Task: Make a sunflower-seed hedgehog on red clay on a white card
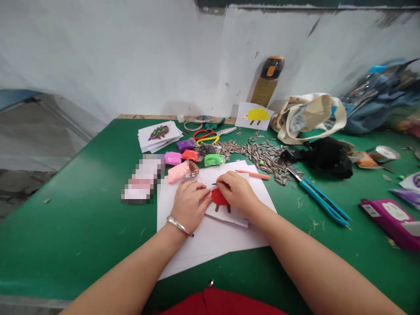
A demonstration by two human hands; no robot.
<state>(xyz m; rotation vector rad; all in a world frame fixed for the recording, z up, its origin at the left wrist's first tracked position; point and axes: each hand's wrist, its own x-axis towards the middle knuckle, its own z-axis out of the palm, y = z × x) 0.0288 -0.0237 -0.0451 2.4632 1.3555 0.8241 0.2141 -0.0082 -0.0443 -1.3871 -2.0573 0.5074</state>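
Note:
A small white card with a red clay body and two brown legs lies tilted on larger white sheets. My left hand, a silver bangle on its wrist, rests at the card's left side. Its fingers are bent together against the card beside the red shape. Over the upper right of the red clay, my right hand is closed in a pinch. A dark sunflower seed sticks out from its fingertips. Both hands partly hide the card.
Bagged clay lies behind my hands, near scissors and heaped sunflower seeds. An orange pencil crosses the sheets. Rightward are a blue utility knife and purple case. A pixelated object lies left; a bottle stands behind.

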